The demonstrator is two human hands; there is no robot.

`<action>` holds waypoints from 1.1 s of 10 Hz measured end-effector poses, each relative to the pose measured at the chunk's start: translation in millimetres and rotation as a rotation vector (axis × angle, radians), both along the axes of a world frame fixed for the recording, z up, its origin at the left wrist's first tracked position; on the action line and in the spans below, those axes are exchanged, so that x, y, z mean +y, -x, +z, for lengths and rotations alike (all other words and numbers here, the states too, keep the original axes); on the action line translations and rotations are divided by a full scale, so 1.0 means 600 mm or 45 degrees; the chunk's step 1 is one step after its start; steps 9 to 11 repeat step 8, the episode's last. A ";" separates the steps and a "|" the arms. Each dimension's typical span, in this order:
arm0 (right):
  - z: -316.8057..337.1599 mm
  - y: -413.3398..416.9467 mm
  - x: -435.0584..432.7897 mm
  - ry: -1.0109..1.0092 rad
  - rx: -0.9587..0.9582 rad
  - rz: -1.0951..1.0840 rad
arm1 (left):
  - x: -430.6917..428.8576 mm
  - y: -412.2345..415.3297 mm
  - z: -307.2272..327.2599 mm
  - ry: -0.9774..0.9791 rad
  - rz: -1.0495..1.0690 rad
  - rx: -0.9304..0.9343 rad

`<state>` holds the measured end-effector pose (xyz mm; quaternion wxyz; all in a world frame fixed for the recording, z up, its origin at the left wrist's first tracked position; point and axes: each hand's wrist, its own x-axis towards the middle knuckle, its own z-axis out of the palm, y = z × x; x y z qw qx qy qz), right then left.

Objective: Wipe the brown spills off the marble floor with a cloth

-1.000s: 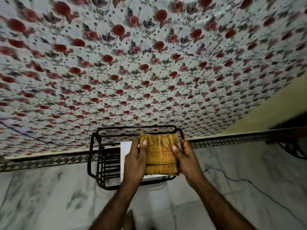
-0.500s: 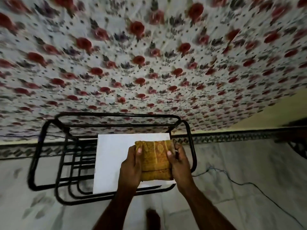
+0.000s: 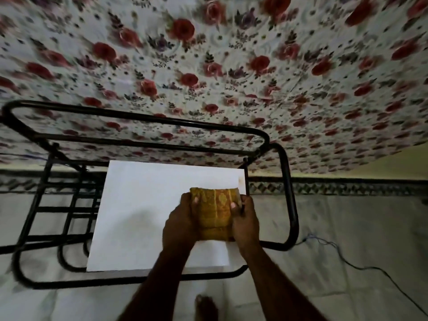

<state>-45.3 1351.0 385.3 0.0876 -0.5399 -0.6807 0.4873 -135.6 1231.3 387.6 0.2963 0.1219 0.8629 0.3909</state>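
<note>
Left hand (image 3: pixel 179 224) and right hand (image 3: pixel 245 222) pinch the folded mustard-yellow patterned cloth (image 3: pixel 214 213) over the white board (image 3: pixel 148 205); wiping not begun, the floor's next.

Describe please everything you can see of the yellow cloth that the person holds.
The yellow cloth is folded into a thick, roughly rectangular pad. It is mustard yellow with a woven orange pattern in vertical bands, and it looks like soft textile. The left hand grips its left edge and the right hand its right edge, thumbs on its upper face. It is held above the white board that lies on the black metal rack. Whether its underside touches the board cannot be told.
</note>
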 end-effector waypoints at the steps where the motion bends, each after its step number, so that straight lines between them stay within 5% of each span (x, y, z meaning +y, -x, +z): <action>1: -0.010 0.003 -0.001 -0.157 -0.125 0.024 | 0.016 -0.012 -0.008 0.238 -0.054 0.185; 2: 0.000 0.004 -0.007 -0.380 -0.292 0.079 | 0.014 -0.027 -0.018 0.340 -0.012 0.539; 3: 0.004 -0.003 -0.017 -0.856 -0.393 0.389 | -0.006 -0.036 -0.052 0.062 -0.254 1.095; 4: -0.021 -0.010 -0.019 -1.099 -0.432 0.800 | -0.005 -0.028 -0.067 0.026 -0.531 1.192; 8: -0.030 -0.010 -0.020 -1.010 -0.423 0.804 | 0.002 -0.011 -0.055 0.321 -0.553 0.995; 11: -0.030 -0.010 -0.020 -1.010 -0.423 0.804 | 0.002 -0.011 -0.055 0.321 -0.553 0.995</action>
